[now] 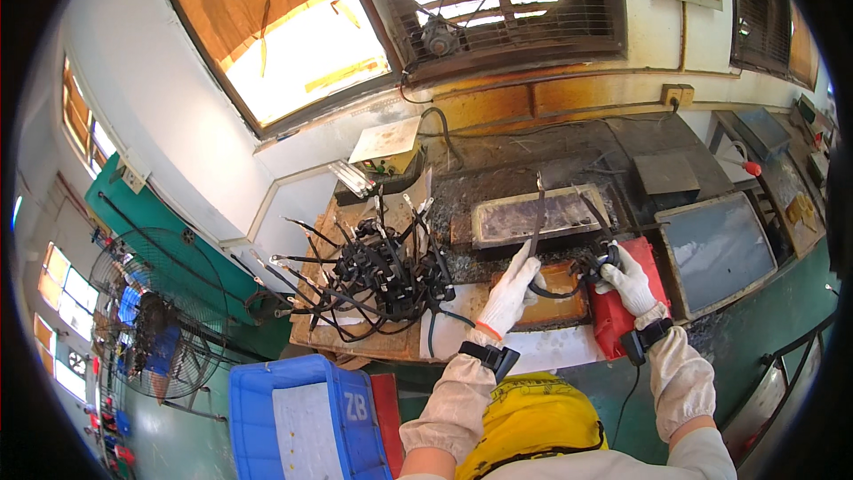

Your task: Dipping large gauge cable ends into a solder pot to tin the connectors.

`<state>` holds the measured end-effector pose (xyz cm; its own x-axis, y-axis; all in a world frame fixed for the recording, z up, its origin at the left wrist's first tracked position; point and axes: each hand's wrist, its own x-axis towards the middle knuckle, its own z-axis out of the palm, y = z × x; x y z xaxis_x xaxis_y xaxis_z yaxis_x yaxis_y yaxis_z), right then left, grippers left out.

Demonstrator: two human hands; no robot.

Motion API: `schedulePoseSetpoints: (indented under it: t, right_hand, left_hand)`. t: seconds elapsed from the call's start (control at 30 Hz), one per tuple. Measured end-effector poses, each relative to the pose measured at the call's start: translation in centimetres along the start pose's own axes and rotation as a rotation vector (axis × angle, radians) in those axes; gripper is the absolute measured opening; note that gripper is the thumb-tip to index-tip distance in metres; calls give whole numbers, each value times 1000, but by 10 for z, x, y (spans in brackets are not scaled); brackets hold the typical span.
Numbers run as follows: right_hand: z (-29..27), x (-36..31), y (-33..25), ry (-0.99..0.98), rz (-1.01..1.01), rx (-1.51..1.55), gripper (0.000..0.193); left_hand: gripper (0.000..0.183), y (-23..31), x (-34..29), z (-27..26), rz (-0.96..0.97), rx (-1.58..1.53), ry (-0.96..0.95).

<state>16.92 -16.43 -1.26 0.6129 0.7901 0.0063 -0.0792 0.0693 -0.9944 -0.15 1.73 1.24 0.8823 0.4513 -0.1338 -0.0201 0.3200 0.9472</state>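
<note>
My left hand (514,293), in a white glove, closes around a thick black cable (539,213) whose bare tip points up over a shallow rectangular metal-rimmed tray (477,229). The cable loops across to my right hand (629,281), also gloved, which grips a black part (590,263) of the same cable assembly. A second cable end slants up from there towards the tray's right side. What the right fingers cover is hidden. To the left, a tangled pile of similar black cable assemblies (382,276) with shiny metal ends lies on the bench.
A red box (613,324) lies under my right hand. At the right is a tray with a grey surface (720,249). A blue bin (360,427) stands below the bench at left, near a caged fan (160,311). A yellow-topped device (395,160) sits at the back.
</note>
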Motion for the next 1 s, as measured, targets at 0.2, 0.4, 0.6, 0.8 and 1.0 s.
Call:
schedulePoseSetpoints:
  t: [0.2, 0.4, 0.6, 0.8, 1.0]
  right_hand:
    - [-4, 1, 7, 63, -112, 120, 47]
    - [-14, 2, 17, 26, -159, 612, 31]
    - [-13, 4, 16, 0, -141, 728, 31]
    - [-17, 8, 23, -36, -183, 790, 31]
    - [-12, 6, 15, -8, -163, 803, 33]
  left_hand:
    - [56, 17, -12, 16, 29, 354, 45]
    - [48, 13, -7, 26, 136, 359, 40]
    - [38, 20, -9, 38, 151, 448, 62]
    - [39, 17, -12, 48, 172, 433, 26]
    - [39, 9, -15, 54, 221, 467, 69]
